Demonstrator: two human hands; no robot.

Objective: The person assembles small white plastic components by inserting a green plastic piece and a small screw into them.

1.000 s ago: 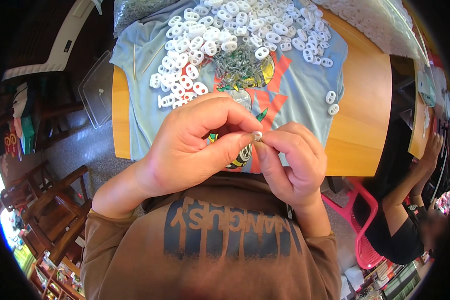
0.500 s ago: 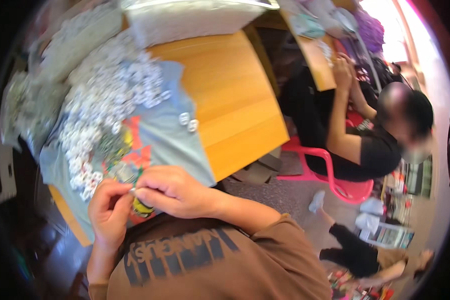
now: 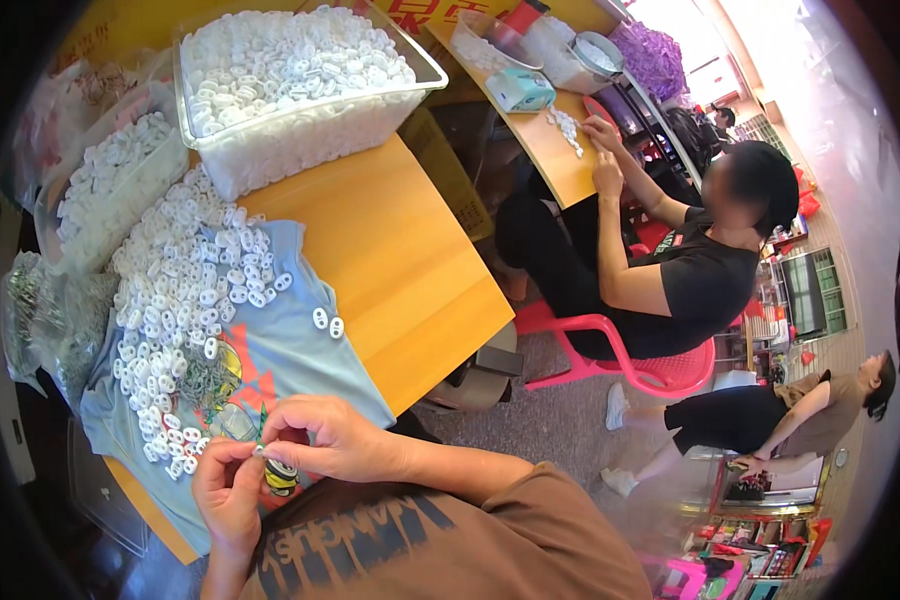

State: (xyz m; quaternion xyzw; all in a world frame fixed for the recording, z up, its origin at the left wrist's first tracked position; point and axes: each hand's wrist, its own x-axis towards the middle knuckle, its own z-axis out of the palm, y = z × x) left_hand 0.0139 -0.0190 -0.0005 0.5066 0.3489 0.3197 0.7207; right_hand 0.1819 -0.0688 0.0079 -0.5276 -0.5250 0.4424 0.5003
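Note:
My left hand (image 3: 228, 492) and my right hand (image 3: 335, 440) meet above the near edge of a light blue cloth (image 3: 315, 375). Thumb and fingers of both are pinched together around a small white piece (image 3: 259, 451), mostly covered by the fingertips. Just beyond them, a small heap of thin greyish metal pieces (image 3: 206, 385) lies on the cloth. Many white oval plastic pieces with two holes (image 3: 160, 345) spread over its left side. Two more white pieces (image 3: 328, 322) lie apart, near the cloth's right edge.
A clear tub of white pieces (image 3: 310, 125) stands at the table's (image 3: 400, 240) back, a second tub (image 3: 120, 165) left of it. Plastic bags (image 3: 55, 315) sit at far left. A seated person (image 3: 660, 260) works at another table, on a pink chair (image 3: 620, 335). Another person (image 3: 770, 420) stands behind.
My view has shifted, so the tubs and far table show more fully and my hands sit lower. Both hands stay pinched together. The person at far right now appears more fully.

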